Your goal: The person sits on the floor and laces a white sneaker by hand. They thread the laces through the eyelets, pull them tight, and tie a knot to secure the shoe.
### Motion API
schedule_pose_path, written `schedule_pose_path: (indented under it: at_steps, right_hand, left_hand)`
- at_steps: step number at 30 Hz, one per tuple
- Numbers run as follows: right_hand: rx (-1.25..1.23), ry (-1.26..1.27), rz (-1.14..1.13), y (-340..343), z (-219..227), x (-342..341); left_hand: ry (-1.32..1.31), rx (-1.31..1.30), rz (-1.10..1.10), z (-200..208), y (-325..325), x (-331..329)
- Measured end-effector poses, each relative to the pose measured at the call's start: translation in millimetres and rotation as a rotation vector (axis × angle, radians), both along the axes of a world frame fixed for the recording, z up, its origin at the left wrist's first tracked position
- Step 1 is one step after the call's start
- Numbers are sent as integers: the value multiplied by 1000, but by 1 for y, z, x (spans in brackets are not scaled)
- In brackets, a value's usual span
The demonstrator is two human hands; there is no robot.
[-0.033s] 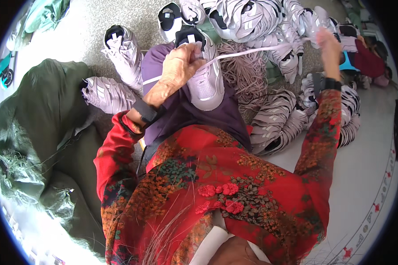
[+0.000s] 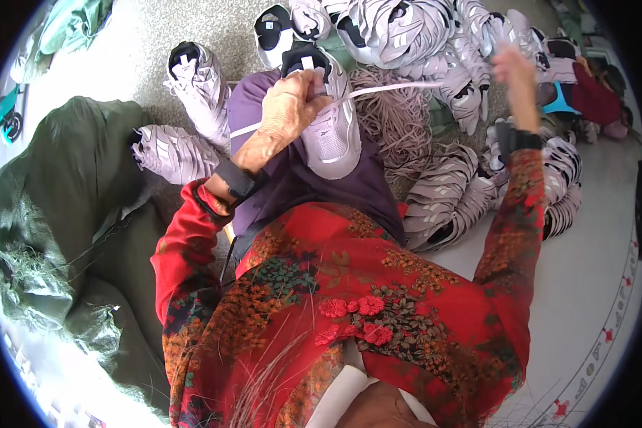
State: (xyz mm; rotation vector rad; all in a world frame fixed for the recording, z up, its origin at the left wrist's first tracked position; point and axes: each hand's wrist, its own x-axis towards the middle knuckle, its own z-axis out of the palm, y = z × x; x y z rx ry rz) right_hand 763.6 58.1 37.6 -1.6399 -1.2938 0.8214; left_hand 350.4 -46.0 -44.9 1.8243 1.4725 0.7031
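A pale lilac sneaker (image 2: 330, 146) with a dark lining rests toe toward me on the purple cloth (image 2: 378, 171) over my lap. My left hand (image 2: 289, 103) is closed on the sneaker's lacing area, its fingertips partly hidden. From there a light flat shoelace (image 2: 396, 86) stretches out to the right, its free-looking end in the air. Another stretch of lace shows left of my left wrist. Smeared by motion, my right hand (image 2: 515, 75) is raised at the right, apart from the visible lace; its fingers cannot be made out.
Loose laces (image 2: 392, 118) lie heaped beyond my lap. Stacked lilac shoe uppers (image 2: 442, 196) stand at the right, with more bundles (image 2: 406, 32) at the back. Further sneakers (image 2: 200, 89) sit at the left, near a large dark green cloth bag (image 2: 71, 192).
My right hand has moved slightly left and down. The shoelace, earlier stretched up to that hand, now ends short of it. My left hand and the sneaker stay put.
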Motion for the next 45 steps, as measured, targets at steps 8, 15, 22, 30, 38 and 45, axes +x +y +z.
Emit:
schedule_pose_path:
  at_steps: [8, 15, 22, 30, 38, 45]
  right_hand:
    - [-138, 67, 599, -93, -90, -188]
    - [21, -213, 602, -104, -87, -209]
    - [111, -337, 648, -95, -87, -208]
    - [357, -605, 793, -89, -83, -211]
    - [222, -496, 1148, -53, -75, -203]
    - [247, -466, 1172, -47, -74, -209]
  left_hand:
    - [-208, -98, -10, -15, 10, 7]
    - [-515, -487, 73, 3, 13, 6]
    - [-572, -512, 110, 1, 14, 13]
    - [-648, -491, 134, -1, 11, 22]
    - [-328, 13, 144, -9, 7, 8]
    - [256, 195, -91, -20, 12, 14]
